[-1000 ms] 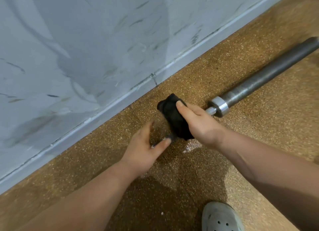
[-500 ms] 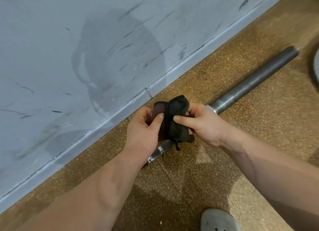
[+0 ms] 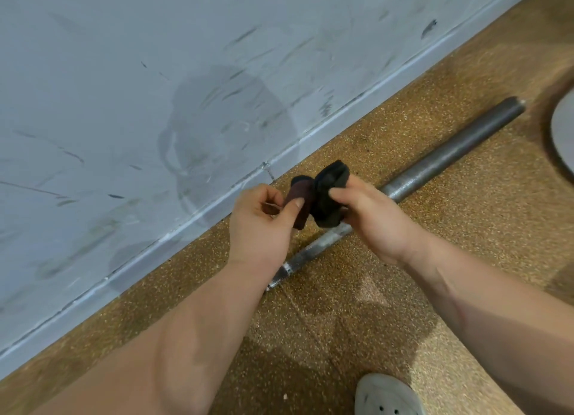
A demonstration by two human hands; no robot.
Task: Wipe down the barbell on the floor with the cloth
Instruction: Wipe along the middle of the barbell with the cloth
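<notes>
Speckled gym floor (image 3: 466, 228), cloth off the bar: wiping paused.
Nearest sits a pale shoe (image 3: 388, 396). Beyond it the left hand (image 3: 261, 228) now pinches the reddish edge of the cloth (image 3: 329, 194), and the right hand (image 3: 375, 225) has its fingers clamped on the black bulk, which a second ago it pressed to the barbell (image 3: 450, 157). That bar lies on the floor just beneath, along the scuffed wall (image 3: 155, 73) — probably a refold before the next stroke.

The place looks like a gym or weight room. A steel barbell (image 3: 450, 157) lies on a brown speckled floor (image 3: 466, 228) along a scuffed grey wall (image 3: 155, 73) with a pale skirting (image 3: 289, 160). The edge of a round grey disc (image 3: 563, 135) shows at the right.
</notes>
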